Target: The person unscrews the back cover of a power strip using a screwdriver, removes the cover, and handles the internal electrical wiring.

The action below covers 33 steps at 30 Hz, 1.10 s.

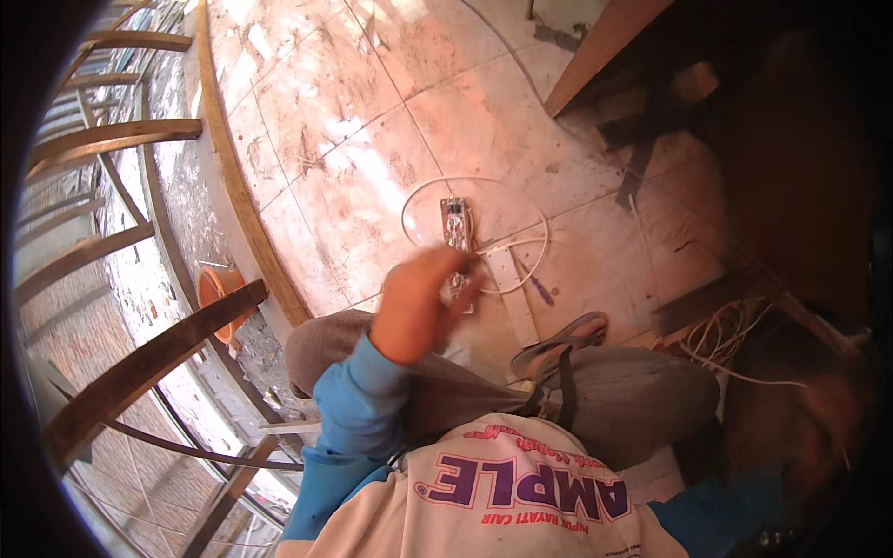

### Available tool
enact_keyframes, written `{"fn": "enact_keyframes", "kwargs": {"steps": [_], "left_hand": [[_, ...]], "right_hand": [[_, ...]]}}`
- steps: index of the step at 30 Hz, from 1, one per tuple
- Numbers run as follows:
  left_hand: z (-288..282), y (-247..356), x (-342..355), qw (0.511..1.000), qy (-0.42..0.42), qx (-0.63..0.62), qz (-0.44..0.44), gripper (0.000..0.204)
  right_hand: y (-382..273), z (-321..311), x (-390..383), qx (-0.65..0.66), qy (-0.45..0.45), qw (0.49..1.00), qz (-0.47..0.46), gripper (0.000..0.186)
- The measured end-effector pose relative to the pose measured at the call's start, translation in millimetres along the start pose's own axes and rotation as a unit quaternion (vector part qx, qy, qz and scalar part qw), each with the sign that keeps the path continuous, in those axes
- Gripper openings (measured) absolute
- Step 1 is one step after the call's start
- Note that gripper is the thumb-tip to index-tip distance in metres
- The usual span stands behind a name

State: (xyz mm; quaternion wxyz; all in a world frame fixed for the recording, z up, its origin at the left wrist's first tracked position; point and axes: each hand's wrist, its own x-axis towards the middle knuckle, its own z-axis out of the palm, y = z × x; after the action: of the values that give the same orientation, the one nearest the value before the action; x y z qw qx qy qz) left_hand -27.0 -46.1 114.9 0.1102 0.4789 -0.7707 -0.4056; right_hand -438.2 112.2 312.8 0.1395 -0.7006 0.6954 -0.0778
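My left hand (416, 302) is above the floor by my knees, its fingers curled in; whether they hold anything is hidden. Below and partly behind it lies a long, narrow opened power strip (456, 221) with its inner parts exposed. A thin white cable (545, 232) loops around the strip. Beside the strip lies a flat white strip (512, 298) with small holes, perhaps its cover. A small purple-handled tool (537, 284), like a screwdriver, lies next to that. My right hand (828, 409), smeared by motion, is in the dark at the far right, near a bundle of white cable (721, 337).
A sandal (567, 340) is by my knee on the tiled floor (326, 177). At left run a wooden sill (237, 177) and wooden bars (158, 358), with an orange pot (219, 298) beyond. Dark wooden furniture (605, 51) stands at right.
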Motion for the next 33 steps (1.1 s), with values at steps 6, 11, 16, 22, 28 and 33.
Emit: {"fn": "enact_keyframes", "kwargs": {"steps": [6,11,16,22,28,33], "left_hand": [[45,-12,-46,0.943,-0.284,0.026,0.174,0.044],[21,-2,-76,0.945,-0.241,0.066,0.211,0.048],[0,-2,-96,0.930,-0.240,0.007,0.279,0.050],[-10,-11,-107,0.937,-0.215,0.064,0.266,0.048],[-17,-17,-116,0.937,-0.204,0.033,0.281,0.048],[-15,-15,-127,0.933,-0.193,-0.027,0.304,0.047]], "right_hand": [[47,374,34,0.230,-0.333,0.910,0.092,0.022],[-5,499,-14,0.224,-0.243,0.915,0.232,0.034],[-43,548,-18,0.236,-0.136,0.921,0.279,0.036],[-55,587,-24,0.100,-0.073,0.950,0.288,0.027],[-49,570,-52,0.190,0.011,0.881,0.432,0.019],[-13,524,-53,0.326,0.218,0.804,0.448,0.021]]}}
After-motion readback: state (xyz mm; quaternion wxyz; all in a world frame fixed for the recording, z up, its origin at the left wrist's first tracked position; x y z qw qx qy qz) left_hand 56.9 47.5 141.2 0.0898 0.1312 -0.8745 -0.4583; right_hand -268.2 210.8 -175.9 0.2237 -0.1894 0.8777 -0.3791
